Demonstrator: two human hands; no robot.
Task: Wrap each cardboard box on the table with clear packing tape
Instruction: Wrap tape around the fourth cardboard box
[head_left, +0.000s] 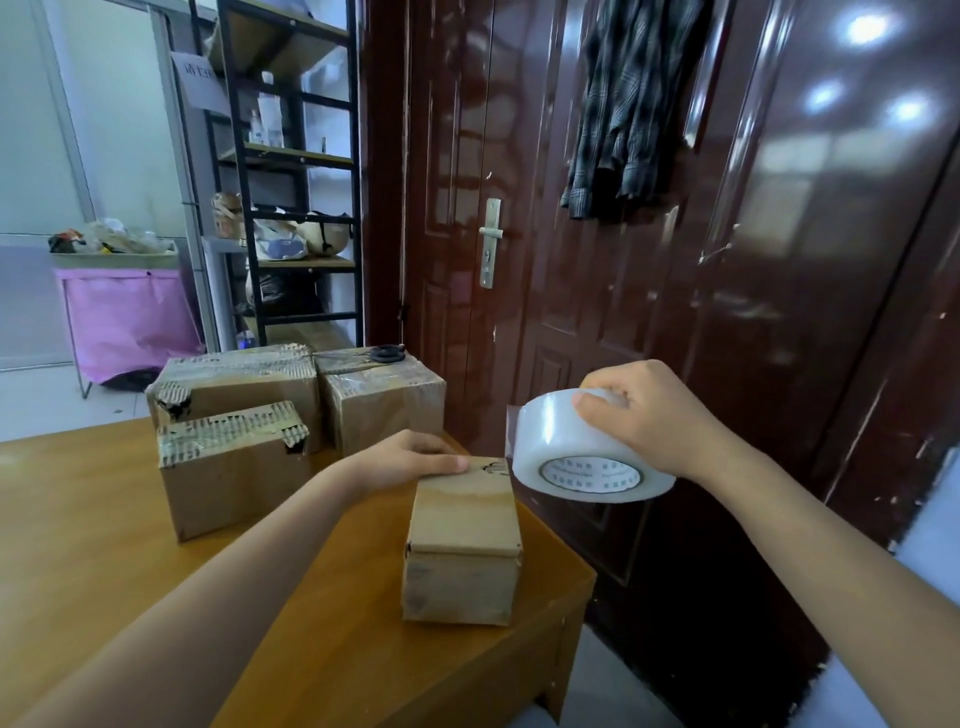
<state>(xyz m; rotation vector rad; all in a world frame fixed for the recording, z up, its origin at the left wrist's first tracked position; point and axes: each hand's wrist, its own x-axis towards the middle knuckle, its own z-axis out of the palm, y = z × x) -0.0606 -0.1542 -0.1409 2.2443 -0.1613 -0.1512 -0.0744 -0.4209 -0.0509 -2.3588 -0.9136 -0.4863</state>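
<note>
Beyond your left hand (410, 457), three taped boxes (234, 415) are sitting clustered on the tabletop (93, 519). That hand is pressing flat, fingers straight, on the far end of the small cardboard box (462, 545) near the tabletop's right edge. Your right hand (644, 415) is gripping the clear tape roll (582, 452), holding it aloft just right of that box.

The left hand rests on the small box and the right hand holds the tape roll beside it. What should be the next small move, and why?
Probably bring the tape roll down so its loose end sticks to the far top edge of the small box. The right hand grips the roll just beside that edge, a short flap of tape hangs free, and the left hand lies on the box top, which should keep it from sliding.
</note>
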